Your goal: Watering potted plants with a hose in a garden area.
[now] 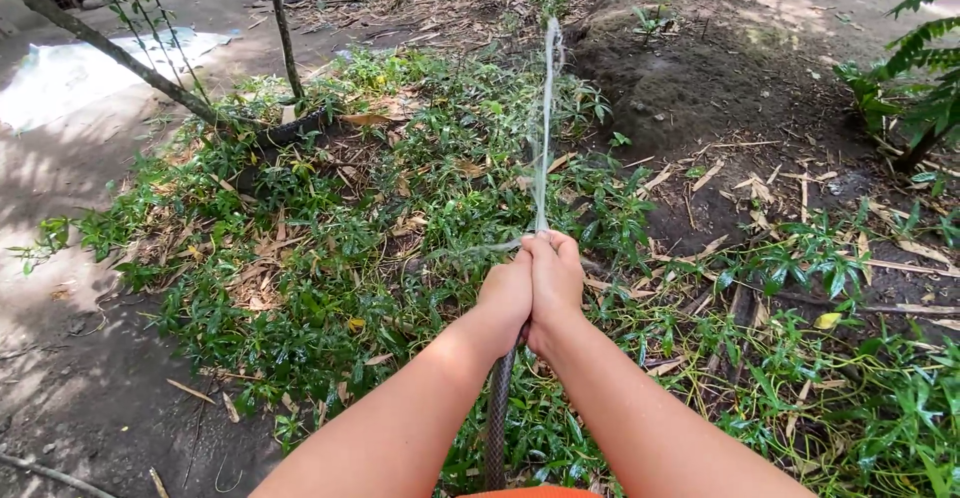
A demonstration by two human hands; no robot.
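Both my hands grip the end of a dark garden hose that runs down between my forearms. My left hand and my right hand are pressed together around the nozzle end. A thin jet of water shoots forward and up from them, over a patch of low green plants mixed with dry leaves. The hose tip itself is hidden inside my fingers.
Bare dark soil forms a mound at the upper right. A thin leaning trunk and a slim upright stem stand at the upper left. Pale sheeting lies on the dirt at far left. Fern fronds hang at the right.
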